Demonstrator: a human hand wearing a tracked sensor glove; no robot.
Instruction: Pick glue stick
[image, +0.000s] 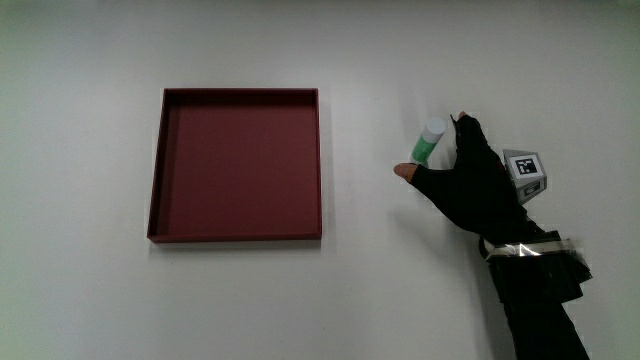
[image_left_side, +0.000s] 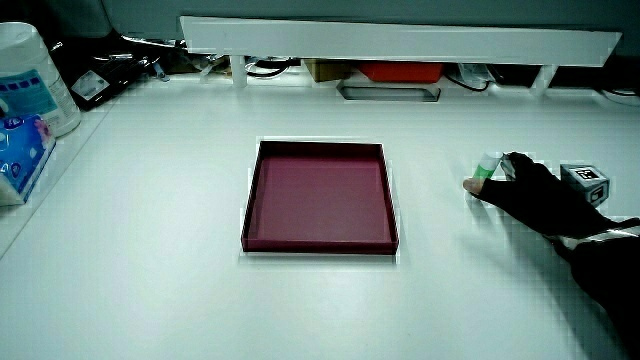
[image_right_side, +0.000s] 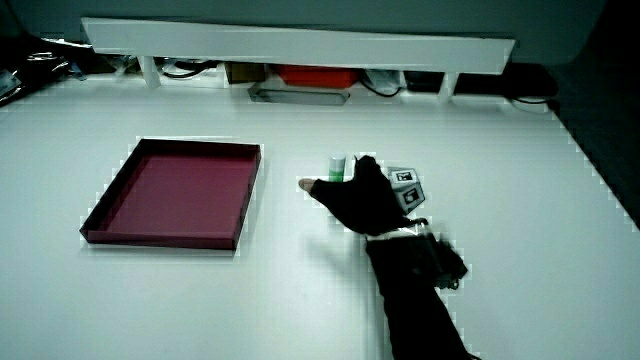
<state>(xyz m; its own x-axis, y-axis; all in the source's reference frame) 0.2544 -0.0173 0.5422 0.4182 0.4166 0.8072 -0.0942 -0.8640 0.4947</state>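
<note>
- Hand (image: 468, 182) resting on the tabletop (image: 400, 300), beside the red tray (image: 160, 165) and apart from it, with bare surface showing between the two.
- Glue stick (image: 429, 142) sitting at the fingertip end of the hand, farther from the person than the palm, tucked into the crook between thumb and fingers.
- Looking green in the body with a pale cap; cap end pointing away from the person, body end running down toward the base of the thumb.
- Long axis appearing tilted in the main view, roughly in line with the forefinger rather than crossing it.
- Appearing more upright in a side view, glue stick (image_right_side: 338, 167) poking up just next to the hand (image_right_side: 362, 197); hard telling whether standing on the tabletop or already leaning in the grip.
- Thumb reaching out toward the tray, fingers curving round the stick on the side away from the tray; touching it or nearly so, grip looking partly closed around it, not yet a clear lift.
- Showing the same in a side view: glue stick (image_left_side: 486, 167) at the fingertips of the hand (image_left_side: 528, 190), patterned cube (image_left_side: 585, 181) riding on the back of the hand.
- Judging the coming move as a squeeze across the short axis, then a raise; stick already inside reach, no travel needed.
</note>
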